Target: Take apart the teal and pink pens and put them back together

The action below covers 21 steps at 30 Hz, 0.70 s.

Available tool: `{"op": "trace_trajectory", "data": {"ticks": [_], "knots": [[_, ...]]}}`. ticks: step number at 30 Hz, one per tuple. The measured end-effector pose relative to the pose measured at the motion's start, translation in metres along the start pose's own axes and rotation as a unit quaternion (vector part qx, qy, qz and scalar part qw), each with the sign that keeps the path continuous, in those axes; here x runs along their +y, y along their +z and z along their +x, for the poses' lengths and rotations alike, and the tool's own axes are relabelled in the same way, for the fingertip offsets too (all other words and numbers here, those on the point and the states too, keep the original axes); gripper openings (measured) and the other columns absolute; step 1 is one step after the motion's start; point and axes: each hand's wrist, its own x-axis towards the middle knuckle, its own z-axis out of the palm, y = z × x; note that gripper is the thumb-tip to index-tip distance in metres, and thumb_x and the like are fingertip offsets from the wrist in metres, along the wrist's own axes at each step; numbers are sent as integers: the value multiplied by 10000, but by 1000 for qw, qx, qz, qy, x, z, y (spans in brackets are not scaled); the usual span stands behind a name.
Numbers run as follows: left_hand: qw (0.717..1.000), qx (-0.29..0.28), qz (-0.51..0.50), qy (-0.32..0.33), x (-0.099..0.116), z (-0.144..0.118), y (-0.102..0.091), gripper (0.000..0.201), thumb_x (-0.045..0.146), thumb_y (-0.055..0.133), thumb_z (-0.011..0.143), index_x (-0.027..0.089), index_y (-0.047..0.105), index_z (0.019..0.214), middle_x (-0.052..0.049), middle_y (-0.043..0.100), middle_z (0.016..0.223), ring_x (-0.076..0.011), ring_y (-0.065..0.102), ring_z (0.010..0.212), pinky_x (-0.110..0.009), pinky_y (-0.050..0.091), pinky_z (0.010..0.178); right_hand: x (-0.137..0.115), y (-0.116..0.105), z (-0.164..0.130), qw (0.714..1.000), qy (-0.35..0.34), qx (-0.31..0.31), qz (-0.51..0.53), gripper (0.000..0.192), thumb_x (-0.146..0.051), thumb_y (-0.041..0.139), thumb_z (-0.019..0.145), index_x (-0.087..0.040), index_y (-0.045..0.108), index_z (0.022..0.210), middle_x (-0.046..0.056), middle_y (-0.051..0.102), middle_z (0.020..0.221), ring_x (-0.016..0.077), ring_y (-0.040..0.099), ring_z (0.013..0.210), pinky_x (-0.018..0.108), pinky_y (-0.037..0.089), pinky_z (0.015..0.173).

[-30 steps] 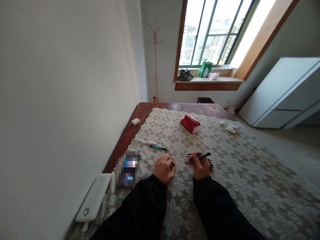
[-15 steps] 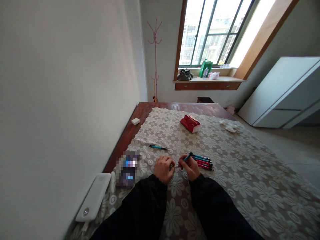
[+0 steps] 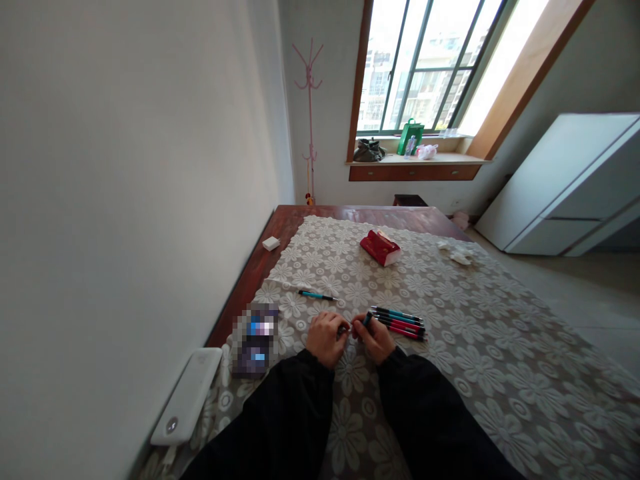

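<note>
My left hand (image 3: pixel 326 339) is closed over the patterned cloth, fingertips pinched on a small dark piece that the fingers mostly hide. Close beside it, my right hand (image 3: pixel 376 340) is shut on a pen (image 3: pixel 368 318) with a dark end and some blue, most of it covered by the fingers. The fingertips of both hands nearly meet. Just past my right hand lies a row of several blue and red pens (image 3: pixel 400 323) with black ends. A single blue pen (image 3: pixel 318 295) lies apart, beyond my left hand.
A floral tablecloth (image 3: pixel 450 373) covers most of the wooden table (image 3: pixel 345 212). On it are a red tissue pack (image 3: pixel 381 248), crumpled white tissue (image 3: pixel 460 255) and a blurred dark item (image 3: pixel 254 343). At the left stand a white power bank (image 3: pixel 187 397) with a cable and a small white box (image 3: pixel 271 244).
My right hand has shifted slightly left towards my left hand, and the pen in it now points more upright. My left hand has hardly moved.
</note>
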Motion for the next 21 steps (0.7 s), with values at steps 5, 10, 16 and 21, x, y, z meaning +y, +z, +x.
{"op": "trace_trajectory", "data": {"ticks": [5, 10, 16, 21], "knots": [[1000, 3, -15, -10, 0, 1, 1, 117, 208, 586, 809, 234, 653, 901, -31, 663, 992, -229, 548, 1033, -365, 377, 906, -6, 2, -1, 999, -28, -22, -16, 397, -567, 573, 847, -185, 622, 752, 15, 627, 614, 153, 567, 556, 277, 494, 559], [1000, 10, -17, -6, 0, 0, 1, 146, 163, 585, 780, 242, 650, 885, -23, 661, 994, -225, 549, 1040, -362, 380, 910, -7, 2, -3, 999, 14, -28, 11, 437, -609, 567, 830, -178, 629, 793, 21, 645, 640, 160, 605, 533, 259, 514, 457], [1000, 6, -24, 1, -1, 0, 2, 205, 129, 571, 757, 249, 656, 899, -14, 656, 1010, -217, 540, 1052, -359, 378, 928, -4, 2, -4, 1000, 22, -7, 8, 453, -622, 589, 810, -172, 632, 780, 32, 649, 628, 159, 604, 520, 239, 492, 414], [999, 8, -32, -4, 0, 0, 0, 245, 88, 532, 740, 255, 663, 861, -1, 665, 984, -203, 546, 1044, -347, 378, 940, -1, -1, -3, 1000, 9, 12, 16, 448, -616, 547, 845, -173, 613, 839, 9, 609, 567, 132, 547, 453, 220, 428, 389]]}}
